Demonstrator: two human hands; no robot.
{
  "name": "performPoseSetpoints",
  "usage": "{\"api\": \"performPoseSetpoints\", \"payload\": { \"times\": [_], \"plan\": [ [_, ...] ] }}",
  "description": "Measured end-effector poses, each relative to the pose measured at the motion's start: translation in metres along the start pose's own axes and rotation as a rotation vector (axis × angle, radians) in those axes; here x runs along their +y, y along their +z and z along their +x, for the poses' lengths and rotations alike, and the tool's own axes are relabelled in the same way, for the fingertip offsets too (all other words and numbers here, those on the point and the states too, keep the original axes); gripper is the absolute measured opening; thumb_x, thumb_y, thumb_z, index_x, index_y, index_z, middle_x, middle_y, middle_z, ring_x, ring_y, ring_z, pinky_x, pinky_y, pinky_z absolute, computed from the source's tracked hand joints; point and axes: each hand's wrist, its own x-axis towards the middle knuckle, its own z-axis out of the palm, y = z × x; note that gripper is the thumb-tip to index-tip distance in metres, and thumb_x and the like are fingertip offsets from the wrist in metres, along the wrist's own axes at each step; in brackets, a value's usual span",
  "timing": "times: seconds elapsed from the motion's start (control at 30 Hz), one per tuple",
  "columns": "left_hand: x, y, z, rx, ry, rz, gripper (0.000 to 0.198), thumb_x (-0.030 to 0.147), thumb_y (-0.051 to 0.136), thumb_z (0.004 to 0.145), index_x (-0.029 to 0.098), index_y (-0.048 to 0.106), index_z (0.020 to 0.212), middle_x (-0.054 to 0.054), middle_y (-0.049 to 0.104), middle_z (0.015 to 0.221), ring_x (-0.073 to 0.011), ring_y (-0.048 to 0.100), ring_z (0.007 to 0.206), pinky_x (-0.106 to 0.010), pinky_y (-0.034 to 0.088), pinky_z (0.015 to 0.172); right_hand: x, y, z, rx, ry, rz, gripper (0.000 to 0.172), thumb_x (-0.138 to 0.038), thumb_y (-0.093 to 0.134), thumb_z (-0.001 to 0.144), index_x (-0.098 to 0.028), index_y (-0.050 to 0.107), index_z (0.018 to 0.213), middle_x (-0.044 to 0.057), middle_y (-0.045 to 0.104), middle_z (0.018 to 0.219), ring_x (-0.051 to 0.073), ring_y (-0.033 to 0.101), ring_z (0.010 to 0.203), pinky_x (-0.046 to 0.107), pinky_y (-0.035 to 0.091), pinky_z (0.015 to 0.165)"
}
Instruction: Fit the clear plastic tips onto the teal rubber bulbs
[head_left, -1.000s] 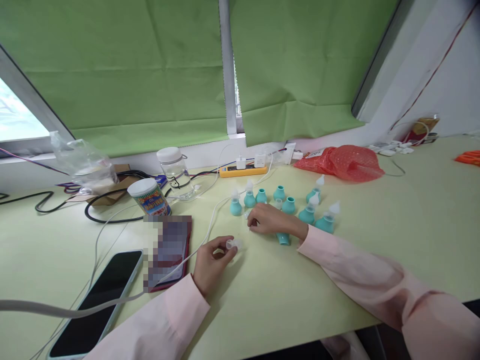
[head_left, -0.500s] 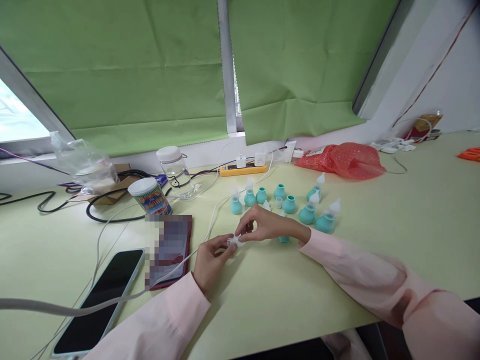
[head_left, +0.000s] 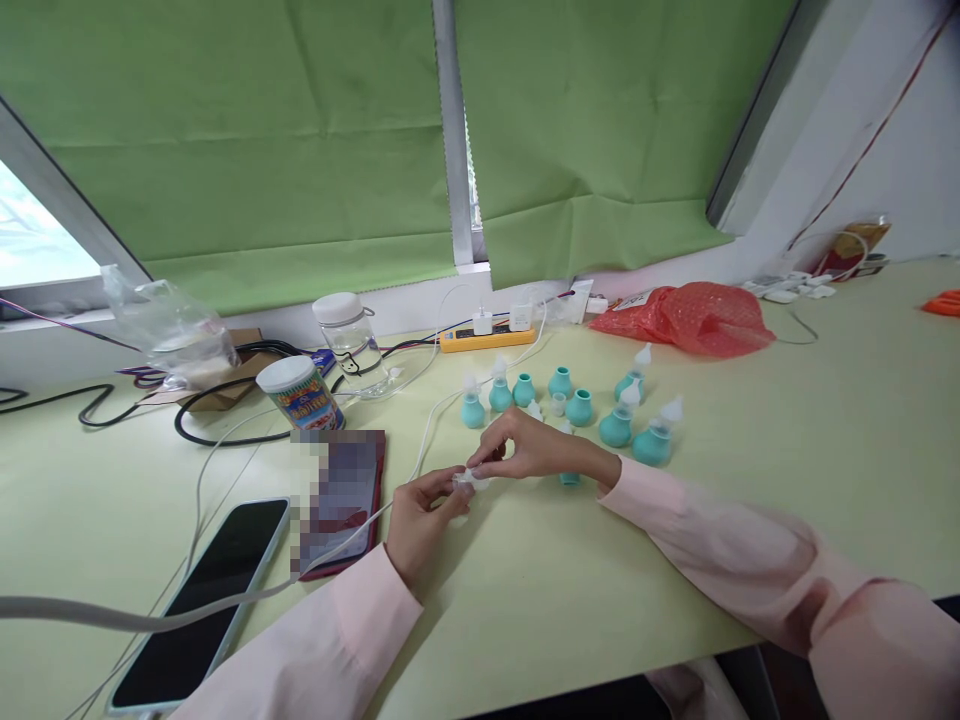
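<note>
Both hands meet over the pale green table, just in front of a cluster of teal bulbs. The left hand rests low on the table, its thumb and forefinger pinched on a small translucent plastic piece — the rest of the fingers curl loosely beneath. The right hand comes in from the other side with its fingertips closed on the top of that same piece, so the little part is held between the two hands, just above the tabletop. Whether it is one part or two pressed together cannot be told; it is too small and pale.

Behind the right hand the teal bulbs stand in a loose group, some carrying clear pointed tips and some bare at the neck. One more teal bulb lies just behind the right wrist, mostly hidden. Both arms wear light pink sleeves.

To the left of the hands lies a dark red case with a white cable running across it, and nearer the table edge a phone lies screen up. Further back stand a printed can, a clear jar and a yellow power strip — with a red plastic bag off to the right.
</note>
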Motion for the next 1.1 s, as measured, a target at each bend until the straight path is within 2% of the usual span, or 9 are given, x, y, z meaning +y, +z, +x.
{"api": "performPoseSetpoints", "payload": {
  "times": [0.17,0.3,0.4,0.57,0.7,0.93,1.1],
  "plan": [
    [-0.002,-0.002,0.002,-0.007,-0.096,-0.171,0.031,0.028,0.069,0.057,0.009,0.066,0.08,-0.007,0.065,0.066,-0.0147,0.058,0.062,-0.026,0.048,0.059,-0.001,0.007,0.0,0.062,-0.12,-0.245,0.024,-0.027,0.051,0.074,-0.016,0.064,0.091,0.002,0.062,0.061,0.009,0.052,0.054,0.021,0.037,0.054],
    [-0.004,-0.004,0.004,-0.021,-0.1,-0.221,0.03,0.027,0.07,0.056,0.007,0.066,0.079,-0.008,0.064,0.066,-0.0137,0.056,0.059,-0.027,0.048,0.059,-0.004,0.014,0.001,0.125,-0.155,-0.396,0.022,-0.03,0.054,0.072,-0.016,0.065,0.086,0.0,0.058,0.052,0.01,0.049,0.052,0.023,0.032,0.051],
    [-0.005,-0.004,0.004,-0.018,-0.081,-0.192,0.031,0.027,0.069,0.057,0.006,0.065,0.08,-0.009,0.065,0.067,-0.0138,0.057,0.058,-0.028,0.048,0.06,-0.005,0.017,0.001,0.155,-0.146,-0.403,0.02,-0.029,0.055,0.071,-0.016,0.066,0.082,-0.001,0.054,0.048,0.009,0.046,0.048,0.022,0.03,0.048],
    [-0.005,-0.002,0.001,0.055,-0.026,-0.139,0.032,0.028,0.069,0.058,0.007,0.065,0.082,-0.008,0.067,0.068,-0.0156,0.059,0.061,-0.03,0.049,0.064,-0.004,0.025,0.003,0.202,-0.056,-0.262,0.022,-0.027,0.055,0.07,-0.013,0.065,0.084,-0.003,0.049,0.043,0.006,0.039,0.039,0.019,0.03,0.044],
    [-0.006,-0.004,0.002,0.07,-0.023,-0.117,0.032,0.027,0.068,0.059,0.006,0.064,0.083,-0.009,0.067,0.068,-0.0151,0.059,0.06,-0.03,0.048,0.064,-0.002,0.033,0.003,0.248,-0.049,-0.243,0.024,-0.025,0.054,0.071,-0.012,0.065,0.087,-0.002,0.051,0.044,0.006,0.041,0.04,0.019,0.031,0.045],
    [-0.007,-0.006,0.005,0.018,0.002,-0.213,0.03,0.025,0.068,0.059,0.007,0.064,0.083,-0.009,0.067,0.071,-0.0158,0.06,0.063,-0.03,0.049,0.064,-0.007,0.026,0.003,0.316,-0.08,-0.395,0.025,-0.032,0.054,0.071,-0.015,0.065,0.085,-0.001,0.052,0.047,0.008,0.042,0.045,0.021,0.025,0.046],
    [-0.005,-0.004,0.004,0.042,0.003,-0.167,0.031,0.027,0.069,0.058,0.008,0.064,0.082,-0.009,0.067,0.069,-0.0168,0.061,0.063,-0.031,0.05,0.064,-0.01,0.021,0.002,0.252,-0.136,-0.514,0.022,-0.033,0.049,0.075,-0.018,0.065,0.08,-0.001,0.05,0.051,0.008,0.039,0.047,0.023,0.02,0.046]
  ]
}}
